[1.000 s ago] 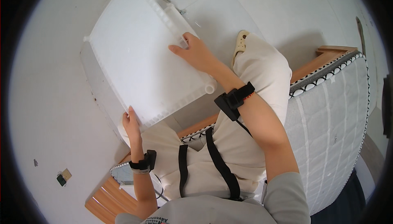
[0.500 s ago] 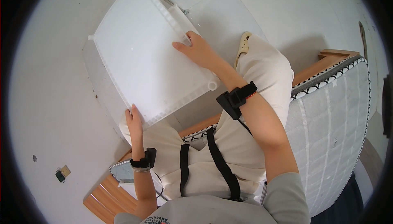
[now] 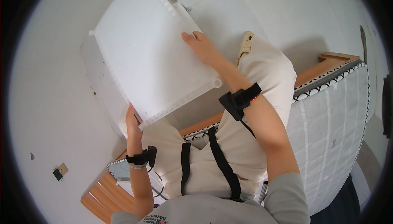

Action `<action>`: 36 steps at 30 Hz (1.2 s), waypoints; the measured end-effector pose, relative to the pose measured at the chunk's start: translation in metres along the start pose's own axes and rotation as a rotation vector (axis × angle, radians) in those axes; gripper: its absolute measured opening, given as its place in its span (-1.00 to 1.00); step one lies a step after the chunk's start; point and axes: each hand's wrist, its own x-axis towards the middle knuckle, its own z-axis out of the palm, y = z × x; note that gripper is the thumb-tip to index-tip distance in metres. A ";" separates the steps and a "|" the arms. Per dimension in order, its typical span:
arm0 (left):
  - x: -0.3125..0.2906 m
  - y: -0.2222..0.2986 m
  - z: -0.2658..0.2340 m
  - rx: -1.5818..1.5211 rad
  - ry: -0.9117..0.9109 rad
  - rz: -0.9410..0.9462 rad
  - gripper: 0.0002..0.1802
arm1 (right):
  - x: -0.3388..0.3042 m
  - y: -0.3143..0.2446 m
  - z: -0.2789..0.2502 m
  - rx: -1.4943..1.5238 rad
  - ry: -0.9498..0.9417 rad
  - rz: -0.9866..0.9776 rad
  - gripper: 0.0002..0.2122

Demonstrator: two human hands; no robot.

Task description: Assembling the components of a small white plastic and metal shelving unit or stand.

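Observation:
A large white plastic panel (image 3: 151, 56) with notched edges and round corner posts is tilted in front of me. Along its upper right side shows the edge of a second white piece (image 3: 186, 15), mostly covered. My right hand (image 3: 202, 50) grips the panel's right edge, thumb over the face and fingers partly out of sight. Down at the near left corner, my left hand (image 3: 133, 122) is closed along the left edge. Its fingers are mostly hidden by the panel.
To the right stands a grey quilted mattress (image 3: 331, 138) on a wooden bed frame (image 3: 323, 66). Wooden slats (image 3: 108, 197) lie at lower left, below a wall socket (image 3: 62, 168). My leg in pale trousers (image 3: 268, 66) and a cream clog (image 3: 246, 43) are beyond my right arm.
The panel has shifted slightly. My left thumb has come off the panel's face and now lies along its edge. My right hand has moved a little to the right with the panel's edge.

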 end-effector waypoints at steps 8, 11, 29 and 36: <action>0.006 -0.010 0.015 -0.131 -0.052 0.029 -0.50 | 0.011 0.026 -0.022 -0.143 0.173 -0.018 -0.50; 0.009 -0.006 0.014 -0.077 0.004 0.035 -0.52 | -0.020 -0.008 -0.029 -0.096 0.145 0.052 -0.54; -0.011 -0.022 0.059 -0.072 -0.038 0.173 -0.54 | -0.065 -0.011 -0.056 -0.628 0.401 -0.129 -0.71; -0.009 -0.018 0.057 -0.149 -0.084 0.225 -0.57 | -0.070 -0.012 -0.058 -0.679 0.390 -0.135 -0.62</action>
